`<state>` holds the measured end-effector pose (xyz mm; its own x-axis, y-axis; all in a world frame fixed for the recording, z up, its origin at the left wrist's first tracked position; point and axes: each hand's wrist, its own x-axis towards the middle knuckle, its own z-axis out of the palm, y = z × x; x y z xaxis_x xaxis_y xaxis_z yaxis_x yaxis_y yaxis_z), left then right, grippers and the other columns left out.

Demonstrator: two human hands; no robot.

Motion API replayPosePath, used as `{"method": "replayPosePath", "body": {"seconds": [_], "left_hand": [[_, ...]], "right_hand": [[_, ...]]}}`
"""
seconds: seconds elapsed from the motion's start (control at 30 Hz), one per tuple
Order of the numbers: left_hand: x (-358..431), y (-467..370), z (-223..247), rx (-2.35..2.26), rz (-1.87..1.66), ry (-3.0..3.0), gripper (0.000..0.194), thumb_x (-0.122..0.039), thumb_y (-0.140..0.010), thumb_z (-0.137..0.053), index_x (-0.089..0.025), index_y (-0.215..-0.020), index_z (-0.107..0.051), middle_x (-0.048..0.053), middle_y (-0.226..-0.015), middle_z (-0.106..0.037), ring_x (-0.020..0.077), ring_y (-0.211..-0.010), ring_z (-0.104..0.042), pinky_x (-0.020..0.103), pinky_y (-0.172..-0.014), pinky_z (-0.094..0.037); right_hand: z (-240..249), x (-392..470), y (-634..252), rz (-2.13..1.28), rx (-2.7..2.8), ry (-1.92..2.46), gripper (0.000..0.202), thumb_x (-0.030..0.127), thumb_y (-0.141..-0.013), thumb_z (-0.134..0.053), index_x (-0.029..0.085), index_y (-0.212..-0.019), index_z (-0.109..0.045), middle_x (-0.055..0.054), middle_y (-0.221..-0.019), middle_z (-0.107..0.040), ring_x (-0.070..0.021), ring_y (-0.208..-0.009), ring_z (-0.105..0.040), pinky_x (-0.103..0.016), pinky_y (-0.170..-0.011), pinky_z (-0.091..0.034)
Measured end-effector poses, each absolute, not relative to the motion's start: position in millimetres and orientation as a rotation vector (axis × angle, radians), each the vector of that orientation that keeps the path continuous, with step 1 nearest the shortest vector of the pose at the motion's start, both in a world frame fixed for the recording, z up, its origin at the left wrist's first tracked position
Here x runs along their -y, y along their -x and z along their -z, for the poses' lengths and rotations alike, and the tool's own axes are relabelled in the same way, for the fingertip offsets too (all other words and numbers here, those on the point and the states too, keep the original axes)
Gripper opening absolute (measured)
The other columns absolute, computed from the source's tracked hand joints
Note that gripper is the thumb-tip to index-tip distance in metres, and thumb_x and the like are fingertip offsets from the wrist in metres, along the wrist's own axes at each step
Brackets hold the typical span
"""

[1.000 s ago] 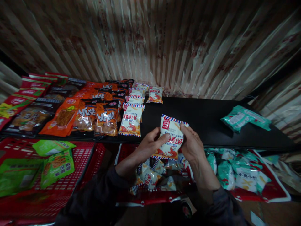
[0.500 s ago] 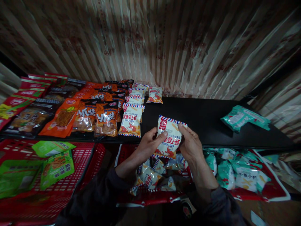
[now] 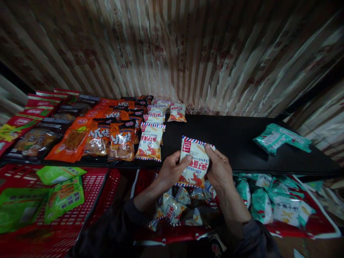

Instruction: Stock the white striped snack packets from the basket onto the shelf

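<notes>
A white snack bag [image 3: 195, 163] with a striped edge and red lettering is held upright between both hands, in front of the black shelf's front edge. My left hand [image 3: 172, 168] grips its left side, thumb on the front. On the right side, my right hand [image 3: 219, 165] pinches the upper edge. Left of the hands, matching white bags [image 3: 150, 141] stand in a column on the shelf [image 3: 212, 134], with a single one [image 3: 177, 112] beside the column at the back. More white bags [image 3: 172, 208] lie in the red basket [image 3: 172, 238] below the hands.
Orange-black packets [image 3: 121, 140], an orange packet [image 3: 70, 139] and dark packets [image 3: 34, 139] fill the shelf's left. Teal bags [image 3: 281, 138] lie on its right. Red baskets below hold green packets [image 3: 66, 195] and teal-white bags [image 3: 287, 206]. A striped curtain [image 3: 172, 53] hangs behind.
The view has tilted slightly, so the shelf and baskets appear a little lower. Both hands keep hold of the white bag in nearly the same pose.
</notes>
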<state>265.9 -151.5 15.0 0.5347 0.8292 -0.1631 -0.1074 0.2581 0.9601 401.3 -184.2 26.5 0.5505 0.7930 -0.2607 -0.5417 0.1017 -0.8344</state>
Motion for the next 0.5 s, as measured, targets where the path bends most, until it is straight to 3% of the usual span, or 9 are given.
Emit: {"method": "replayPosePath", "body": {"seconds": [0.13,0.27,0.37,0.5], "left_hand": [[152,-267,-12,-0.804,-0.750,-1.133,0.039,-0.052,-0.078,-0.068,-0.016,-0.094,-0.066,0.007,-0.087,-0.073,0.0195,-0.073,-0.066,0.034,-0.070,-0.053],[148,-265,-19,-0.843,-0.846,-1.037,0.038,-0.050,-0.077,-0.071,-0.016,-0.094,-0.067,0.007,-0.087,-0.075,0.0204,-0.073,-0.068,0.033,-0.070,-0.054],[143,-262,-27,-0.845,-0.953,-0.934,0.037,-0.047,-0.078,-0.071,-0.016,-0.097,-0.066,0.008,-0.091,-0.076,0.0218,-0.077,-0.070,0.035,-0.073,-0.055],[135,-259,-31,-0.823,-1.072,-0.853,0.037,-0.045,-0.077,-0.072,-0.016,-0.099,-0.065,0.009,-0.099,-0.076,0.0243,-0.086,-0.071,0.038,-0.080,-0.056]], "right_hand": [[-22,184,-403,-1.035,0.356,1.077,0.034,0.044,-0.057,-0.090,0.019,-0.072,-0.072,-0.003,-0.068,-0.076,-0.0263,-0.077,-0.074,-0.038,-0.072,-0.059],[-18,186,-403,-1.104,0.525,1.040,0.044,0.053,-0.070,-0.080,0.023,-0.100,-0.072,-0.004,-0.095,-0.078,-0.0262,-0.094,-0.072,-0.038,-0.081,-0.058],[-15,189,-403,-1.184,0.563,1.061,0.058,0.056,-0.068,-0.081,0.026,-0.116,-0.066,-0.005,-0.104,-0.077,-0.0261,-0.097,-0.071,-0.039,-0.084,-0.057],[-12,191,-402,-1.249,0.587,1.117,0.061,0.049,-0.062,-0.087,0.026,-0.115,-0.066,-0.005,-0.102,-0.076,-0.0237,-0.091,-0.071,-0.036,-0.077,-0.058]]}}
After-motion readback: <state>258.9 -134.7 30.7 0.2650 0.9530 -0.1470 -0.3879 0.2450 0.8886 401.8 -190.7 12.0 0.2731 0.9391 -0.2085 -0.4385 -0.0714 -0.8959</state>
